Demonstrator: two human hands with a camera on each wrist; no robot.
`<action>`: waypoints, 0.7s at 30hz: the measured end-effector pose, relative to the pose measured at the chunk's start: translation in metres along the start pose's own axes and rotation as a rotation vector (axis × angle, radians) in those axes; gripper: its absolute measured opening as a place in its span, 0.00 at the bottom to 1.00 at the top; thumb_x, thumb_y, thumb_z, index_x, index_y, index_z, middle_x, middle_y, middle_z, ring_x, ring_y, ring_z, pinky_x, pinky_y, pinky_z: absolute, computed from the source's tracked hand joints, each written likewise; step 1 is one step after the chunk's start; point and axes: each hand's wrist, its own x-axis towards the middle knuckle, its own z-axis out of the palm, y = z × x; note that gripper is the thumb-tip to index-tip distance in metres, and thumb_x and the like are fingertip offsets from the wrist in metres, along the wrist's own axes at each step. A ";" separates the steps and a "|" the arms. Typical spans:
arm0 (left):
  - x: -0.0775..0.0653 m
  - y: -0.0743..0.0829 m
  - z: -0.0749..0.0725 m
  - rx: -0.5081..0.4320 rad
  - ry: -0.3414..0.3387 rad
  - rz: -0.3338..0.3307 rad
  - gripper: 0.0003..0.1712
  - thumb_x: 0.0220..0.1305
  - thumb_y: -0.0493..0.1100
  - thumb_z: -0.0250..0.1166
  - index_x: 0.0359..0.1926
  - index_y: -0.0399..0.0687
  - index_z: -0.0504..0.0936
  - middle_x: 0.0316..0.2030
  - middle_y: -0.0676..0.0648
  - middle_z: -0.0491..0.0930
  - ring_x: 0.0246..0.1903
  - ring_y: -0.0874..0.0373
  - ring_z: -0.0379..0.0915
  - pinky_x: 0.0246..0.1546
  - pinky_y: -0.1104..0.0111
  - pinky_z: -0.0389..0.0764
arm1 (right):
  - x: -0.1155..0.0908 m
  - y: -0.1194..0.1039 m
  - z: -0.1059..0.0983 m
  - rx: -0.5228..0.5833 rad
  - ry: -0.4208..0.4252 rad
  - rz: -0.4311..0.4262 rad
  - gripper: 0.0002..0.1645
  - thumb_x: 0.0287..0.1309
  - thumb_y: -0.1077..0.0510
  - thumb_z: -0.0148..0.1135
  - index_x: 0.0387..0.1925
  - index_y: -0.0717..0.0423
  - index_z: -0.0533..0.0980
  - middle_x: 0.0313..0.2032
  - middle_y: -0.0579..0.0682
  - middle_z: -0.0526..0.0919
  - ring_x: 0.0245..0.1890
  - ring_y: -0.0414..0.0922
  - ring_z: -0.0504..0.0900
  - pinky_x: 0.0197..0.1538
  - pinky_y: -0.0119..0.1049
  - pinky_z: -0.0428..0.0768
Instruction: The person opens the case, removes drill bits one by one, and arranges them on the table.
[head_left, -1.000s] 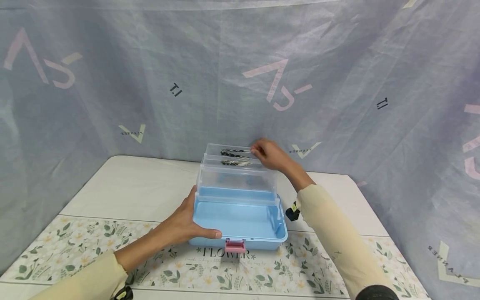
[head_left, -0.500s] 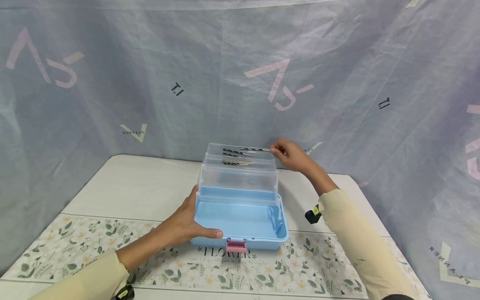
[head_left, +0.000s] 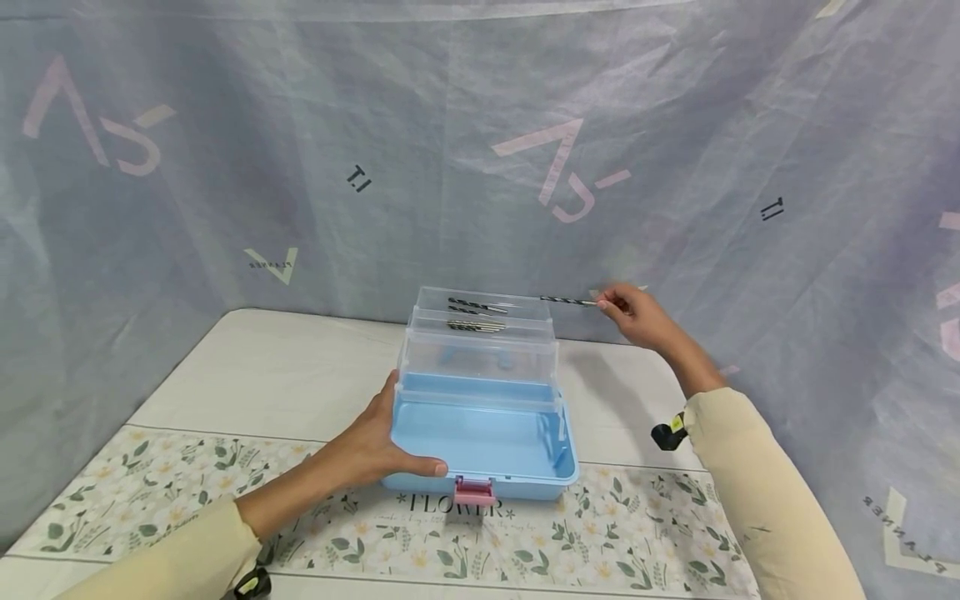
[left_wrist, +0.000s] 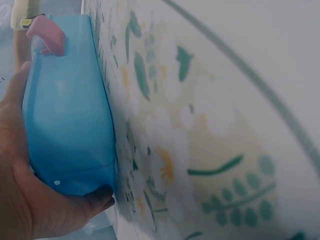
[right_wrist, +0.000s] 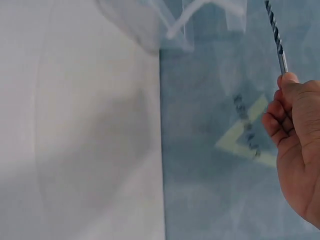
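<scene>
A blue toolbox (head_left: 525,489) with a pink latch (head_left: 475,492) stands open, its clear trays (head_left: 480,358) raised in tiers behind the bare base. My left hand (head_left: 371,442) holds the box at its left side, thumb on the front rim; in the left wrist view its fingers wrap the blue wall (left_wrist: 72,115). Right of the top tray, my right hand (head_left: 639,317) pinches a drill bit (head_left: 567,300) by its smooth shank, the dark fluted end pointing left. Several more drill bits (head_left: 477,306) lie in the top tray, and others, gold-toned (head_left: 476,326), in the tier below.
The box rests on a white table (head_left: 315,354) across a floral-printed band (head_left: 225,492). Close behind the table's back edge hangs a grey printed cloth (head_left: 420,208), which also runs along both sides.
My right hand has drawn the drill bit out of the top tray and carried it rightward past the tray's end. The left hand keeps its place on the box.
</scene>
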 end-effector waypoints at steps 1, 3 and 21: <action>0.000 0.000 0.000 -0.001 0.000 -0.001 1.00 0.44 0.77 0.89 0.92 0.60 0.21 0.93 0.32 0.36 0.88 0.25 0.49 0.75 0.27 0.73 | -0.003 0.004 -0.001 0.003 -0.003 0.016 0.18 0.91 0.56 0.52 0.59 0.68 0.79 0.45 0.64 0.80 0.37 0.47 0.72 0.45 0.41 0.72; 0.000 -0.001 0.000 -0.007 -0.002 -0.004 1.00 0.44 0.76 0.89 0.92 0.61 0.21 0.93 0.33 0.35 0.88 0.25 0.49 0.75 0.27 0.73 | -0.007 0.011 -0.003 0.005 -0.007 0.048 0.19 0.92 0.54 0.52 0.59 0.68 0.79 0.43 0.62 0.79 0.37 0.46 0.72 0.46 0.41 0.72; 0.001 -0.001 0.000 -0.005 -0.003 -0.002 1.00 0.45 0.76 0.89 0.92 0.62 0.20 0.93 0.33 0.34 0.89 0.25 0.48 0.76 0.26 0.72 | -0.035 0.070 0.011 -0.014 -0.044 0.191 0.21 0.90 0.54 0.55 0.60 0.70 0.81 0.43 0.66 0.83 0.36 0.46 0.74 0.41 0.41 0.74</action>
